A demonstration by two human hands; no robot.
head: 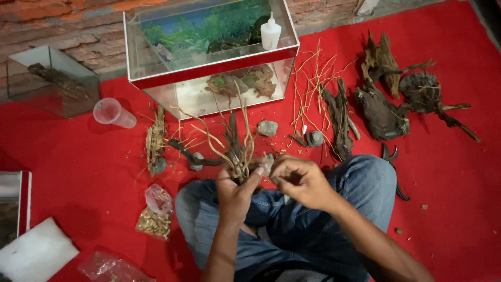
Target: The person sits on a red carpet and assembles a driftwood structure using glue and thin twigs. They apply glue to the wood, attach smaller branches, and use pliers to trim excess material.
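Head view: both hands round root cluster.

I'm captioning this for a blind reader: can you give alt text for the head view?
Seated on a red cloth, a person's left hand holds a branching root cluster while the right hand works at its base. A glass aquarium and driftwood pieces lie beyond.

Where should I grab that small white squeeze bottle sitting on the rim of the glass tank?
Take the white squeeze bottle around its wide lower body, coming from the front over the tank's red-edged rim. It stands upright with a thin pointed nozzle on top, too narrow for the fingers to pinch securely.
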